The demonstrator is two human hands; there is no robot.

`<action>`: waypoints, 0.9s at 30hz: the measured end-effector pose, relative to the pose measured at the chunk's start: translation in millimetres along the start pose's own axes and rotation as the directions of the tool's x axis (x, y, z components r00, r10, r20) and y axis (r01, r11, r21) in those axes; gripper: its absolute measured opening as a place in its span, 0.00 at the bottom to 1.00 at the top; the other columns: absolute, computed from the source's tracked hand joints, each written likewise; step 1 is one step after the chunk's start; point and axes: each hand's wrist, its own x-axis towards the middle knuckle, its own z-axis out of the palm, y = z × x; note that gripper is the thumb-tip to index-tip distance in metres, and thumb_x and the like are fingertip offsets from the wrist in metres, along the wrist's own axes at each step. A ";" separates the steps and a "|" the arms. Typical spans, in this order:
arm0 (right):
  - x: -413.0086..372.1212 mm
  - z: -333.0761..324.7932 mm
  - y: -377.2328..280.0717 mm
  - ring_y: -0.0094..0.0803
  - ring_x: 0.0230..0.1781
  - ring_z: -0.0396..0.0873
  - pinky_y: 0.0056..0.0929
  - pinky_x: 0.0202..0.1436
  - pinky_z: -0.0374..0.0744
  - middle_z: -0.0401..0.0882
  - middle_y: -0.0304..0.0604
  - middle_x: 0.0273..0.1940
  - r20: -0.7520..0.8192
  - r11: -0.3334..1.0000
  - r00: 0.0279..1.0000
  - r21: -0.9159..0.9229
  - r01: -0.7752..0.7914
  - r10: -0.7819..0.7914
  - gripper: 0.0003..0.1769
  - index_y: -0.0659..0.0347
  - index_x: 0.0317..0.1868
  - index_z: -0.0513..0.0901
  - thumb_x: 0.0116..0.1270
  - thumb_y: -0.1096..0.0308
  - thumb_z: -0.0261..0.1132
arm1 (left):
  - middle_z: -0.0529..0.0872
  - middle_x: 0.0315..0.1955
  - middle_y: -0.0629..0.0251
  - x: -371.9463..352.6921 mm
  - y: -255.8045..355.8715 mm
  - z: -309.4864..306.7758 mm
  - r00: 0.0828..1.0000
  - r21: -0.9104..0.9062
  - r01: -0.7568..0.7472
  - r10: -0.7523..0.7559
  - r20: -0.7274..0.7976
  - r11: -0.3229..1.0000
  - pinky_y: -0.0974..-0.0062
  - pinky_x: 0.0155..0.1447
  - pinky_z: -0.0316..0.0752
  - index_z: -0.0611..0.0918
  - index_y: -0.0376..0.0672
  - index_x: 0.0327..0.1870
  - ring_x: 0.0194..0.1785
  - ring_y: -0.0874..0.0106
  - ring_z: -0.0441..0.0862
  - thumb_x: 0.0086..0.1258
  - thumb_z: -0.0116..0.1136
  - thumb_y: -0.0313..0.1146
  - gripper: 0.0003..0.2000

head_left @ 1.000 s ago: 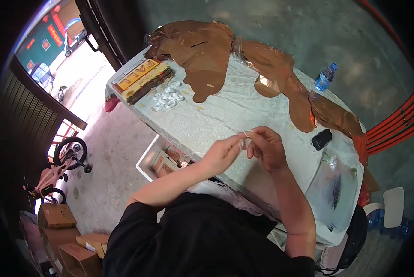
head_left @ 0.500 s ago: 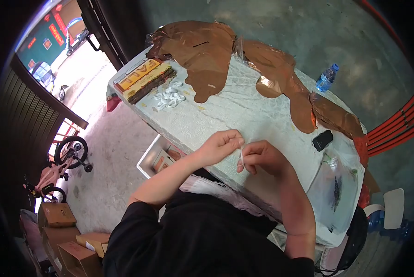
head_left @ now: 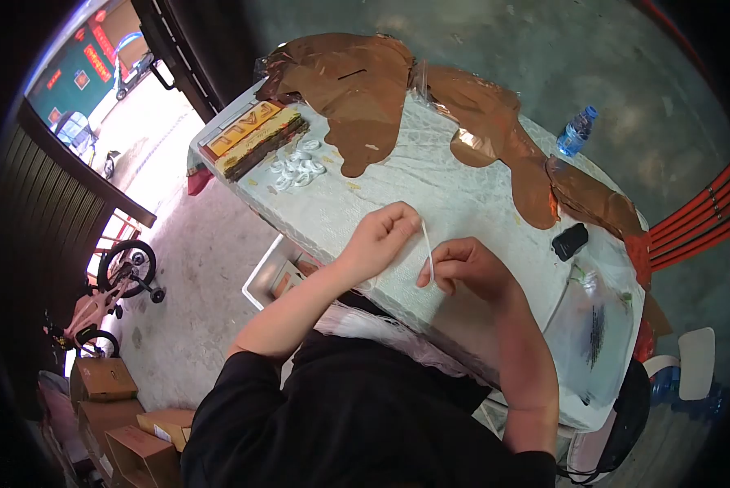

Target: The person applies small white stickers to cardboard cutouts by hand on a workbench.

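Note:
A thin white string (head_left: 428, 250) runs between my hands above the near edge of the table. My left hand (head_left: 384, 238) pinches its upper end between thumb and fingers. Lower and to the right, my right hand (head_left: 467, 264) is closed with curled fingers on the other end. Past my left hand, a small pile of white string loops (head_left: 298, 169) lies on the white-covered table (head_left: 357, 203). A bundle of long white strands (head_left: 373, 329) hangs at the table edge by my lap.
Flat brown foil pieces (head_left: 365, 98) spread along the far side. Yellow printed packets (head_left: 255, 134) sit at the left. A water bottle (head_left: 577, 132), a black object (head_left: 569, 241) and a clear plastic bag (head_left: 593, 342) are on the right. An open white box (head_left: 271, 272) stands below the edge.
My left hand has risen away from my right hand, and a longer stretch of the white string now shows between them. My right hand has barely moved.

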 end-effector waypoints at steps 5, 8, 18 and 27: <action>-1.7 8.8 -5.1 0.22 0.18 0.69 0.19 0.23 0.68 0.78 0.45 0.29 -0.064 0.960 0.981 0.207 0.190 -0.181 0.07 0.67 0.31 0.77 0.55 0.77 0.53 | 0.69 0.20 0.79 -7.4 -21.7 4.4 0.976 0.032 0.144 -0.148 0.158 0.989 0.89 0.27 0.58 0.73 0.40 0.32 0.24 0.89 0.61 0.68 0.46 0.34 0.08; 5.9 2.8 2.1 0.22 0.20 0.70 0.19 0.24 0.69 0.78 0.44 0.30 -0.247 0.965 0.953 0.146 0.216 -0.176 0.06 0.67 0.32 0.77 0.58 0.73 0.55 | 0.72 0.22 0.78 -6.2 -10.0 1.5 0.983 0.097 0.130 -0.140 0.115 0.987 0.88 0.32 0.61 0.74 0.39 0.31 0.28 0.87 0.64 0.68 0.46 0.34 0.09; 7.1 11.7 4.6 0.21 0.19 0.75 0.17 0.24 0.70 0.79 0.40 0.26 -0.154 1.000 0.988 0.006 -0.002 0.003 0.09 0.65 0.31 0.79 0.59 0.67 0.58 | 0.70 0.20 0.78 19.7 -4.3 -31.4 0.991 0.043 0.078 -0.073 -0.115 0.996 0.88 0.28 0.59 0.74 0.39 0.30 0.24 0.87 0.63 0.67 0.47 0.35 0.09; -2.3 5.9 -4.4 0.27 0.20 0.76 0.19 0.22 0.70 0.80 0.51 0.32 -0.186 0.942 0.955 0.199 0.269 -0.233 0.10 0.67 0.39 0.79 0.62 0.70 0.53 | 0.73 0.18 0.70 14.3 -40.1 -39.3 0.963 0.339 -0.008 0.098 -0.252 0.941 0.80 0.29 0.65 0.75 0.36 0.28 0.23 0.80 0.68 0.66 0.48 0.34 0.10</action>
